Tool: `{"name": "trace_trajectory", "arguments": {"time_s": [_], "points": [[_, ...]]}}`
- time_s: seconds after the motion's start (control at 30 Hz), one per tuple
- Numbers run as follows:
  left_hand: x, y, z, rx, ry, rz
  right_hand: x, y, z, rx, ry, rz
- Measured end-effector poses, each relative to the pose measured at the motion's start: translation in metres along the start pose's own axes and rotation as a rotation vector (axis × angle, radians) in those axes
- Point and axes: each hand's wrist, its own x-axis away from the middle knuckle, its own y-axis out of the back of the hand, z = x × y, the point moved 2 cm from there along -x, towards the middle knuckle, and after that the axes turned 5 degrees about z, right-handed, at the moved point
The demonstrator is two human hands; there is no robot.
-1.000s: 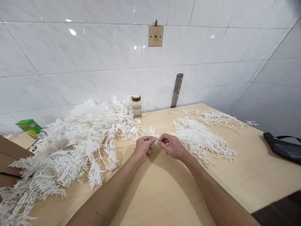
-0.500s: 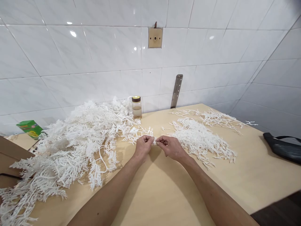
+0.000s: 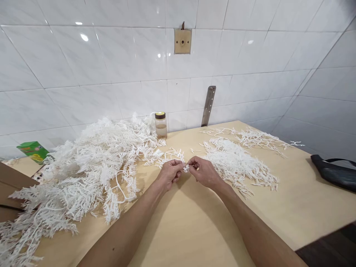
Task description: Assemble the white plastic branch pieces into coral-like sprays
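Hands (image 3: 170, 173) shifted, white sprig (image 3: 186, 168) between them; green box (image 3: 33, 151) lettering unreadable.

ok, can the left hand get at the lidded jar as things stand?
Likely yes: the jar stands upright beyond the left hand, with only low white sprigs between. But its fingers seem to be pinching a small white piece, so they'd probably need freeing first.

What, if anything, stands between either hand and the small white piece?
Nothing visible does. The left hand pinches the small white piece, and the right hand has its fingertips right beside it; whether they touch is too small to tell.
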Motion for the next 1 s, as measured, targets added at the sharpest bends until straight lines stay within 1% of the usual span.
{"name": "trace_trajectory", "arguments": {"time_s": [0.13, 0.27, 0.43, 0.57, 0.63, 0.7, 0.9, 1.0], "points": [[-0.001, 0.0, 0.003, -0.101, -0.098, -0.093, 0.0, 0.001, 0.0, -0.003, -0.044, 0.031], [-0.002, -0.001, 0.005, -0.203, -0.15, -0.13, 0.0, 0.0, -0.002, -0.136, -0.092, 0.07], [0.001, -0.003, 0.004, -0.182, -0.122, -0.113, -0.001, -0.002, -0.007, -0.259, -0.142, 0.082], [0.002, -0.005, 0.005, -0.13, -0.041, -0.057, -0.003, -0.003, -0.008, -0.223, -0.185, 0.071], [0.001, -0.005, 0.008, -0.118, -0.018, -0.037, -0.002, -0.002, -0.008, -0.183, -0.179, 0.057], [-0.001, -0.004, 0.011, -0.105, -0.018, -0.042, -0.002, -0.001, -0.006, -0.145, -0.16, 0.042], [-0.004, -0.002, 0.01, -0.151, -0.122, -0.111, 0.002, -0.001, 0.002, -0.099, -0.084, 0.007], [-0.003, -0.003, 0.01, -0.152, -0.141, -0.129, 0.002, -0.004, 0.006, -0.067, -0.04, -0.04]]}}
